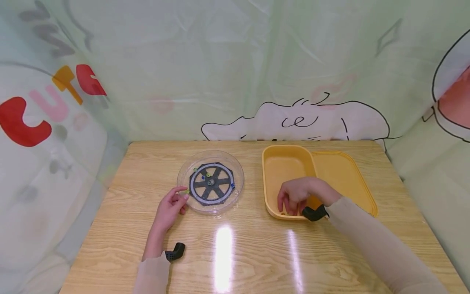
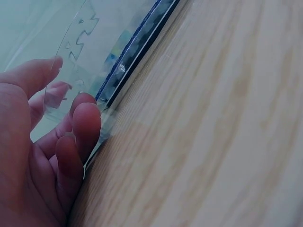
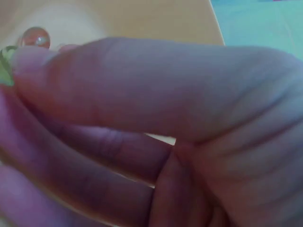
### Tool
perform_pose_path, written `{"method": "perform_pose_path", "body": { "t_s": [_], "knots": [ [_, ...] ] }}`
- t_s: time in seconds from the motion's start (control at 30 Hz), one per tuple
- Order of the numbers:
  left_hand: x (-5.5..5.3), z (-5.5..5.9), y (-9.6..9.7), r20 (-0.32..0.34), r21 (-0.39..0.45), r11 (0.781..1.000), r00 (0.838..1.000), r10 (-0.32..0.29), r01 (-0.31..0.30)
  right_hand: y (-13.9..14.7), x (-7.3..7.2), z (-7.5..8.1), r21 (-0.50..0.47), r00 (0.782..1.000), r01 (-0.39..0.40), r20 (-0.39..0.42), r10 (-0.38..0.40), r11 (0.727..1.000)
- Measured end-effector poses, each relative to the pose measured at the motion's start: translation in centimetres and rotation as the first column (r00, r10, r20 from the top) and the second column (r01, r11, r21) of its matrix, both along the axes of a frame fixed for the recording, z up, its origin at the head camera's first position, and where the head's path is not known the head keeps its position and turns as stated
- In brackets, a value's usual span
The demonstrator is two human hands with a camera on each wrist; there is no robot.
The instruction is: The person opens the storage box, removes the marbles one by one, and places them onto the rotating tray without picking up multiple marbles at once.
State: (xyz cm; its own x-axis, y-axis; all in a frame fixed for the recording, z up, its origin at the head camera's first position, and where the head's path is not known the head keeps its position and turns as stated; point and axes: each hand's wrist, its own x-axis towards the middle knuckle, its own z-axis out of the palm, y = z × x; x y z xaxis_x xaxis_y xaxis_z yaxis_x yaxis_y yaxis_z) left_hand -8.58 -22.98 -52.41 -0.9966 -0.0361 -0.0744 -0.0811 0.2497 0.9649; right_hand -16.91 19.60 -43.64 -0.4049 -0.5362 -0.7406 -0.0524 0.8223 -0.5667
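Observation:
A clear round dish (image 1: 235, 163) holds several small marbles, green, blue and clear, lying on and around a dark spoked wheel shape (image 1: 228, 176). At the dish's left edge, my left hand (image 1: 169, 210) pinches the clear wall between thumb and fingers. A yellow-green marble (image 1: 187, 191) lies just inside by those fingertips. My right hand (image 1: 295, 194) reaches down into the front of the yellow box (image 1: 269, 204). In the right wrist view, its thumb and finger pinch a green marble (image 3: 6, 66), partly cut off by the frame. An orange-brown clear marble (image 3: 35, 37) rests beyond the thumb.
A flat yellow lid (image 1: 341, 175) lies to the right of the box, against its side. The wooden table (image 1: 147, 163) ends at a printed cloth curtain (image 1: 183, 73) behind and at both sides. A black wrist camera (image 1: 315, 213) sits near the box's front rim.

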Motion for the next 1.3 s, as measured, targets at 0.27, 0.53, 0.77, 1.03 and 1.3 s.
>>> {"method": "perform_pose_path", "body": {
  "t_s": [0.27,0.53,0.77,1.03,1.3],
  "knots": [
    [0.0,-0.1,0.1,-0.008,0.003,1.0,1.0,-0.002,0.002,-0.5,-0.2,-0.4,-0.033,1.0,-0.014,0.007,0.014,0.999],
    [0.0,-0.2,0.1,-0.017,0.023,1.0,1.0,-0.003,0.004,-1.1,-0.7,-1.0,-0.108,0.998,0.001,0.061,0.006,0.994],
    [0.1,-0.1,0.1,-0.012,0.026,1.0,1.0,0.002,-0.002,-1.7,-1.0,-1.6,-0.155,0.997,-0.018,0.069,0.029,0.988],
    [0.0,-0.2,0.1,-0.025,0.017,1.0,1.0,-0.001,0.001,-2.3,-1.2,-2.0,-0.174,0.999,-0.033,-0.046,0.026,0.984],
    [0.1,-0.3,0.1,-0.025,0.013,1.0,1.0,0.002,-0.002,-2.2,-1.5,-2.0,-0.194,0.995,-0.014,-0.1,-0.006,0.981]
  ]
}}
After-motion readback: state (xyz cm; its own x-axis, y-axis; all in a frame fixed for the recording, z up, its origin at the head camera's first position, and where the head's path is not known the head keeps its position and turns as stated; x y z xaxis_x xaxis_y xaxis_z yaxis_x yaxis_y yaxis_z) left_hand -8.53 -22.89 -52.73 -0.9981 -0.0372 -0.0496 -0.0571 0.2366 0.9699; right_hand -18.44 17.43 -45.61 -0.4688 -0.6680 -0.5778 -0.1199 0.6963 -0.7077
